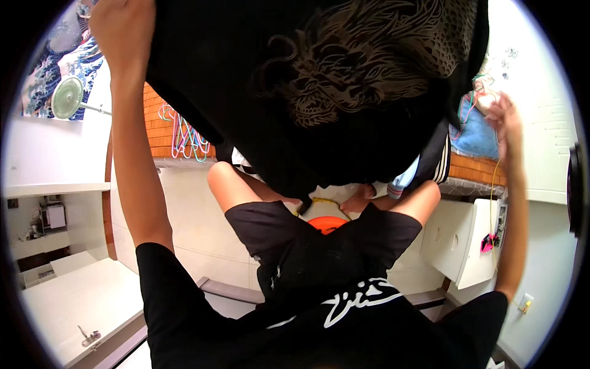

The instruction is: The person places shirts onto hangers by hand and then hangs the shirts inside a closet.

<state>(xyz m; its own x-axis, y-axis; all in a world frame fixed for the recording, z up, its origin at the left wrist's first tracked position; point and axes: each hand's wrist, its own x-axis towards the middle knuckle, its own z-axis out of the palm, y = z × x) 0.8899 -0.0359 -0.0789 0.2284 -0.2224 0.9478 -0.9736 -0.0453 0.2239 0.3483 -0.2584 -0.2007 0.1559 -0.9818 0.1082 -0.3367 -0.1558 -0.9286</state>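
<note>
A large black garment (207,55) with a dragon printed in brownish lines hangs raised in front of me, its lower part drooping between my knees. At the top left, my left hand (122,27) grips its edge; the fingertips are partly cut off by the frame. My right hand (504,122) is raised at the right, blurred, apart from the garment. Its fingers look spread, with nothing plainly held. Behind that hand lie a blue cloth (477,131) and some thin coloured hangers (468,115).
Several pastel hangers (184,138) rest on the orange-brown slatted surface (156,120) at the left. Dark striped clothing (435,159) and light-blue fabric (405,177) lie beyond my right knee. An orange seat (327,224) shows between my thighs. A green fan (67,98) stands far left; a white cabinet door (474,244) is at right.
</note>
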